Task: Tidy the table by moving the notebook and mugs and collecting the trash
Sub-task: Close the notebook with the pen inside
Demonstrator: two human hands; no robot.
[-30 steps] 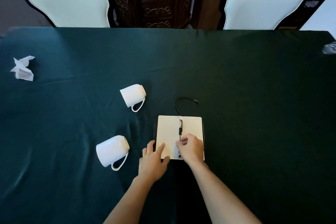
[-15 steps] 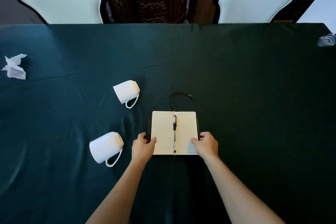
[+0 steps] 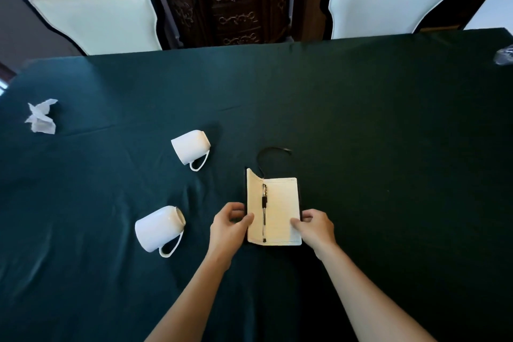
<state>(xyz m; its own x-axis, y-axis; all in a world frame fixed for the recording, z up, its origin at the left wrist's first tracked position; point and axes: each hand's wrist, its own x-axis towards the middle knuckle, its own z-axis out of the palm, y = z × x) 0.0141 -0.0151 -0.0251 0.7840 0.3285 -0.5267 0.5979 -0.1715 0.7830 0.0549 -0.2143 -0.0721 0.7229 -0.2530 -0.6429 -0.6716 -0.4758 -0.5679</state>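
Observation:
A small black-covered notebook [image 3: 281, 208] lies open on the dark green tablecloth [image 3: 361, 133], a black pen [image 3: 264, 203] resting along its spine and a black strap curling beyond its far edge. My left hand [image 3: 229, 226] grips the left cover, which is lifted and folding inward. My right hand [image 3: 315, 228] holds the right edge, thumb on the page. Two white mugs lie on their sides: one [image 3: 159, 228] left of my left hand, one [image 3: 191, 147] farther back. A crumpled white tissue [image 3: 41, 116] sits at the far left.
Two white-cushioned chairs [image 3: 97, 19] [image 3: 388, 0] stand at the table's far edge, with a carved dark wooden cabinet [image 3: 230, 0] between them. A crinkled clear wrapper [image 3: 503, 55] shows at the table's right edge.
My right hand left the pen and moved to the notebook's right edge. My left hand took the left edge and has raised the left cover partway.

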